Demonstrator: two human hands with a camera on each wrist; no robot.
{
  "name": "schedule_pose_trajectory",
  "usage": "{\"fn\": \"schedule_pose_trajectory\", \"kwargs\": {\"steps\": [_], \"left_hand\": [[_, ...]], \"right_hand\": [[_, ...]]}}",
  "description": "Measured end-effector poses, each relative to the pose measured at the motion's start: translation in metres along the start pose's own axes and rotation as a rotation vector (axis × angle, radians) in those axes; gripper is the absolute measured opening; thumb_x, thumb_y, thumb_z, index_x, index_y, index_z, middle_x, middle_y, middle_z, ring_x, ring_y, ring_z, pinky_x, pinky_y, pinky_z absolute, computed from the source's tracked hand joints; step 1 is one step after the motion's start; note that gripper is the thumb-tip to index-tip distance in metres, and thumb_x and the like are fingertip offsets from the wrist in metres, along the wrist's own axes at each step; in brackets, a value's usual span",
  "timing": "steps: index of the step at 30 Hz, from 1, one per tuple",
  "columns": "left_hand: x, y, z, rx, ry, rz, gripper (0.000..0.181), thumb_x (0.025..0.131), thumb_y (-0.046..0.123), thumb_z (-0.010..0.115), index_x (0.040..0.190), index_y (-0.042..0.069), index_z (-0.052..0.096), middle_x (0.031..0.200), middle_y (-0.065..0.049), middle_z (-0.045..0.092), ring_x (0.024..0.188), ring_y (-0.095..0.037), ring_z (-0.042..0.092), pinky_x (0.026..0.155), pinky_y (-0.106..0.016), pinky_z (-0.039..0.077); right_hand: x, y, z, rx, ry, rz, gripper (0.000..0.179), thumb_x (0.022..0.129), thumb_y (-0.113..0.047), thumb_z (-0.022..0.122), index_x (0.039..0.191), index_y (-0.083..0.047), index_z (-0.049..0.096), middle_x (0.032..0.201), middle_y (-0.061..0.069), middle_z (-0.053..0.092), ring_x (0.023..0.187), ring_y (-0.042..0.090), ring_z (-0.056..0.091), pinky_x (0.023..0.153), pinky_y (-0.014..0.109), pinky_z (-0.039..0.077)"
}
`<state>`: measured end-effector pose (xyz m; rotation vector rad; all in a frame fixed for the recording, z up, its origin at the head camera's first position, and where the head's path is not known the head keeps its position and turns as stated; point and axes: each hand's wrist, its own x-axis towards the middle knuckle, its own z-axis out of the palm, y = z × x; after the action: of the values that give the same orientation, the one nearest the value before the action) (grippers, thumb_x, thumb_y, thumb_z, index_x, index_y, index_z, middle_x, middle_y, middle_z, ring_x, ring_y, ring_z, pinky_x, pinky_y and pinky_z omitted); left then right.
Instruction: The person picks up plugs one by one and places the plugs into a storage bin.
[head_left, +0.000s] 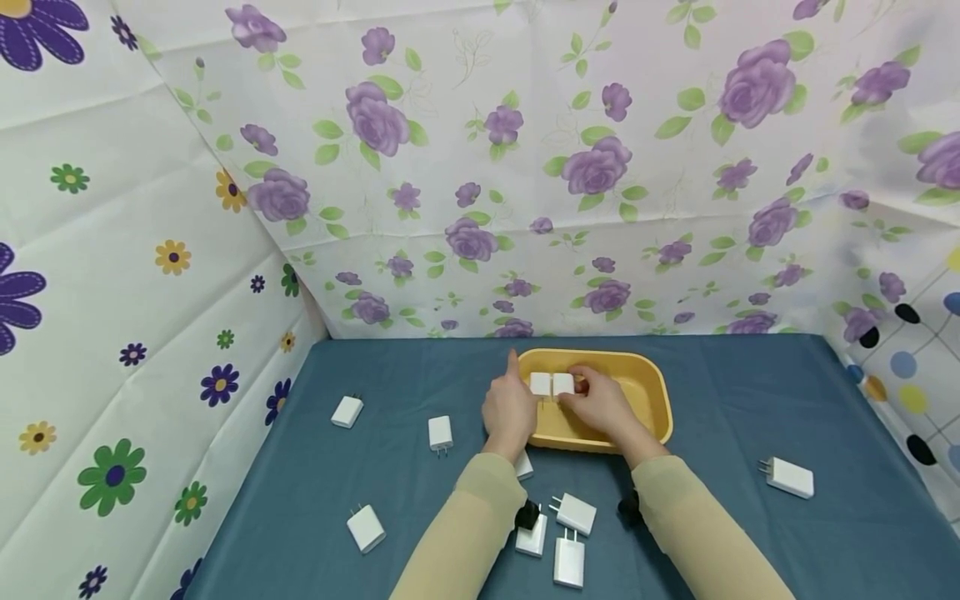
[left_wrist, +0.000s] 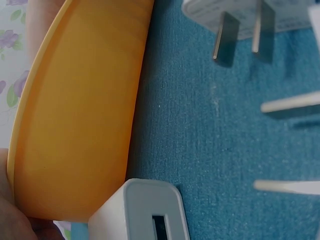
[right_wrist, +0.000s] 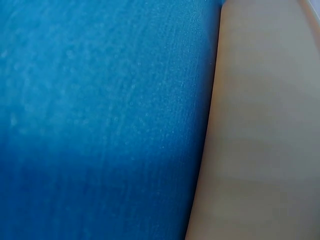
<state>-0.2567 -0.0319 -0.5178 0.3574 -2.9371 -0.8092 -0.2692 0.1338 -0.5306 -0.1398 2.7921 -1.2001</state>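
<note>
Two white charger plugs, a left one (head_left: 540, 384) and a right one (head_left: 563, 384), sit side by side within the yellow tray (head_left: 645, 379). My right hand (head_left: 600, 408) reaches over the tray's front side and pinches the right plug between thumb and fingers. At the tray's left end, my left hand (head_left: 510, 412) grips the rim, thumb side close beside the left plug. In the left wrist view, fingers (left_wrist: 12, 220) curl at the tray's edge, beside a plug (left_wrist: 150, 210) with its port showing. The right wrist view shows neither the right hand's fingertips nor its plug.
More plugs lie on the blue cloth (head_left: 712, 417): several at left, including one (head_left: 347, 412) far out, a cluster in front around one plug (head_left: 569, 560), and one (head_left: 789, 477) at right. A flowered curtain (head_left: 465, 167) stands behind.
</note>
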Motion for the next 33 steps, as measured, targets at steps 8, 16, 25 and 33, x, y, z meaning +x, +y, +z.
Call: {"fn": "schedule_pose_trajectory", "kwargs": {"steps": [8, 16, 25, 33], "left_hand": [[-0.001, 0.002, -0.002, -0.019, -0.009, -0.006, 0.077, 0.100, 0.016, 0.075, 0.168, 0.022, 0.040, 0.093, -0.011, 0.075, 0.063, -0.022, 0.066, 0.061, -0.043, 0.058], [-0.002, 0.004, -0.001, -0.007, -0.017, -0.014, 0.080, 0.099, 0.018, 0.079, 0.168, 0.023, 0.039, 0.093, -0.011, 0.075, 0.065, -0.022, 0.067, 0.064, -0.044, 0.059], [-0.002, 0.003, 0.000, 0.008, -0.015, 0.003, 0.083, 0.097, 0.020, 0.082, 0.168, 0.022, 0.040, 0.094, -0.011, 0.076, 0.063, -0.021, 0.066, 0.059, -0.042, 0.057], [-0.001, 0.001, -0.002, 0.027, -0.012, 0.017, 0.080, 0.099, 0.020, 0.078, 0.169, 0.023, 0.038, 0.081, -0.007, 0.071, 0.054, -0.018, 0.059, 0.052, -0.039, 0.051]], "right_hand": [[-0.002, -0.001, -0.002, 0.009, -0.007, 0.012, 0.058, 0.097, -0.028, 0.078, 0.146, -0.002, 0.061, 0.116, 0.016, 0.068, 0.103, 0.032, 0.062, 0.098, 0.051, 0.052], [-0.002, 0.002, -0.003, 0.031, -0.012, 0.035, 0.055, 0.100, -0.028, 0.074, 0.148, -0.004, 0.060, 0.126, 0.019, 0.068, 0.110, 0.034, 0.063, 0.101, 0.052, 0.052], [-0.007, -0.001, -0.012, 0.063, -0.030, 0.019, 0.055, 0.104, -0.026, 0.069, 0.151, 0.000, 0.056, 0.132, 0.024, 0.067, 0.121, 0.040, 0.063, 0.102, 0.054, 0.052], [-0.018, -0.006, -0.032, 0.061, -0.055, -0.002, 0.058, 0.107, -0.027, 0.065, 0.158, -0.002, 0.049, 0.144, 0.027, 0.061, 0.131, 0.045, 0.060, 0.108, 0.059, 0.048]]}}
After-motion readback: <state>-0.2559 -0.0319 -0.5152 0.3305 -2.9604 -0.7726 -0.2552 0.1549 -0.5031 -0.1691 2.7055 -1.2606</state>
